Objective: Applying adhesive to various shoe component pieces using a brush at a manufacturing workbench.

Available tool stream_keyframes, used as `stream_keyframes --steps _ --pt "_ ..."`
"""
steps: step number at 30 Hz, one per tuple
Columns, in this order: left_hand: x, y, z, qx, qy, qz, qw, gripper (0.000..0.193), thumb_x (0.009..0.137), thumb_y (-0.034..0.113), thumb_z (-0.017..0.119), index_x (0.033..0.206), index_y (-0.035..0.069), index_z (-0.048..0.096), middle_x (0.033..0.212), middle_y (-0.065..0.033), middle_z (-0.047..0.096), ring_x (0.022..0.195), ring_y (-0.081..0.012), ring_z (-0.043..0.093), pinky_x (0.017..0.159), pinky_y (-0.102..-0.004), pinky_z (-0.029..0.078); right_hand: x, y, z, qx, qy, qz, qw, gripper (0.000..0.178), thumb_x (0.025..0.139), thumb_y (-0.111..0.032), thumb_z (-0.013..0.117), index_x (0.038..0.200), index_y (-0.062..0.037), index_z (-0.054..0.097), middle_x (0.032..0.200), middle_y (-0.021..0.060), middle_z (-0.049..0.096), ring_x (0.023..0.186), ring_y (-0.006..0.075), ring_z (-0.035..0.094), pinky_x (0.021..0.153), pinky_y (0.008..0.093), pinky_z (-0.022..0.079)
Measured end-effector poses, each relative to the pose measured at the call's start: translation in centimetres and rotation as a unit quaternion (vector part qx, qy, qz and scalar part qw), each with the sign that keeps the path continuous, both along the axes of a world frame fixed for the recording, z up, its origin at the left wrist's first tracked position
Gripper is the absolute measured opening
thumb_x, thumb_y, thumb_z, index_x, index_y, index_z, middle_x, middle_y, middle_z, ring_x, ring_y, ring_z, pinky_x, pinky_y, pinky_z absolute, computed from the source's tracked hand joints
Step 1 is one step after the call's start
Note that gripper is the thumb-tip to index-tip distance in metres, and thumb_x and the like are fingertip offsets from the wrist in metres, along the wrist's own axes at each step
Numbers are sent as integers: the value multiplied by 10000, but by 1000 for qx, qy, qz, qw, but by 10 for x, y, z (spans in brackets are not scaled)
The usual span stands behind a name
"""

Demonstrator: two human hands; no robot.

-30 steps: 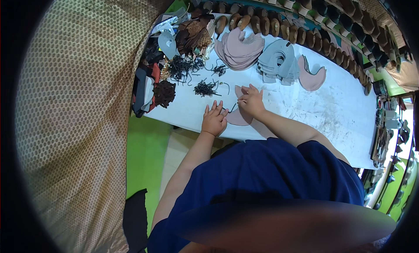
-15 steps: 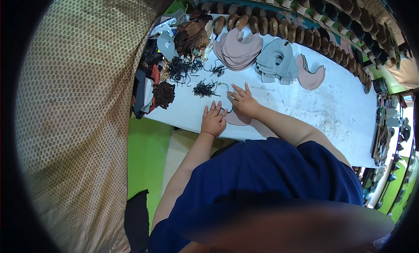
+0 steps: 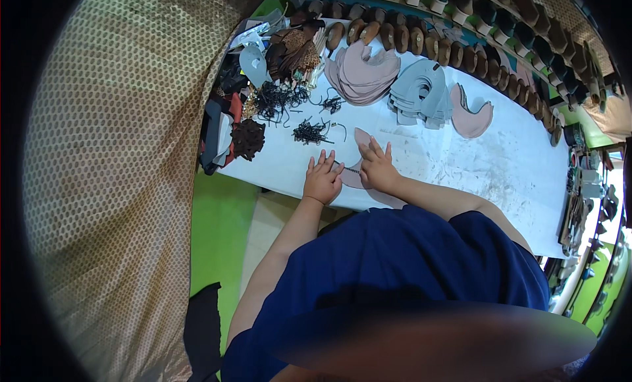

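Note:
On the near edge of the white-covered table lies a pink, curved shoe-upper piece (image 3: pixel 361 137), partly covered by my hands. A thin dark braided strip (image 3: pixel 349 169) runs across it between them. My left hand (image 3: pixel 322 180) rests flat with fingers spread, at one end of the strip. Over the other end is my right hand (image 3: pixel 380 168), its fingers stretched out and pressing down on the pink piece. Just beyond my left hand sits a small pile of dark strips (image 3: pixel 309 131); a larger tangle of them (image 3: pixel 278 100) lies behind it.
Farther back are stacked pink pieces (image 3: pixel 362 74), grey pieces (image 3: pixel 421 95) and another pink stack (image 3: pixel 473 113). Brown shoe lasts (image 3: pixel 431 46) line the far edge. Brown scraps (image 3: pixel 248 139) and assorted materials crowd the left end, beside a patterned curtain (image 3: pixel 125 171).
My right hand has drawn nearer to me, down onto the pink piece. The dark strip, curved before, now lies straighter between my hands. My left hand has stayed about in place.

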State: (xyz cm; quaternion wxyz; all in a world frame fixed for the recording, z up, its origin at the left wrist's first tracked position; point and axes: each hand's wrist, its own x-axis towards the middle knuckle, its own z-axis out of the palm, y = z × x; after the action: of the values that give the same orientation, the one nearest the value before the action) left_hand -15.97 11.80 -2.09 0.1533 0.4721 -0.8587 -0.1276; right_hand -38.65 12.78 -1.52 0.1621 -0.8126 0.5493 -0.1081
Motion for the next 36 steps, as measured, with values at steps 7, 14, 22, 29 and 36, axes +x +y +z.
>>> stream_keyframes --steps 7,14,22,29,36 --pt "1 1 -1 -4 -10 -9 1000 414 820 182 609 1222 233 690 1485 -97 480 1411 -331 386 1161 -563 228 1 1 2 47 -24 -25 998 262 773 -242 646 846 -3 726 1523 202 361 1480 452 136 1057 798 108" --pt "1 1 -4 -15 -22 -17 999 450 823 193 606 1271 175 646 1456 -62 517 1390 -288 424 1171 -549 221 7 3 8 32 0 -32 999 255 740 -240 661 819 -6 727 1510 194 387 1482 436 144 1065 789 101" --pt "1 4 3 -32 -23 -53 998 543 831 204 598 1372 173 565 1464 -37 511 1403 -266 409 1170 -552 219 6 1 10 17 10 -19 1000 254 744 -242 682 832 -10 736 1504 188 394 1484 419 150 1082 767 108" --pt "-3 2 7 -8 -71 -124 990 542 824 200 586 1366 189 573 1463 6 516 1425 -241 380 1172 -571 189 1 -10 0 -28 -1 -12 1000 251 755 -208 690 896 -5 730 1510 171 381 1477 426 166 1070 755 177" --pt "-4 3 5 -13 -76 -113 991 545 816 193 579 1360 197 579 1445 8 534 1422 -237 385 1172 -575 184 0 -26 -5 -128 28 13 991 472 804 -215 641 1190 56 648 1531 169 349 1487 419 143 1083 750 159"
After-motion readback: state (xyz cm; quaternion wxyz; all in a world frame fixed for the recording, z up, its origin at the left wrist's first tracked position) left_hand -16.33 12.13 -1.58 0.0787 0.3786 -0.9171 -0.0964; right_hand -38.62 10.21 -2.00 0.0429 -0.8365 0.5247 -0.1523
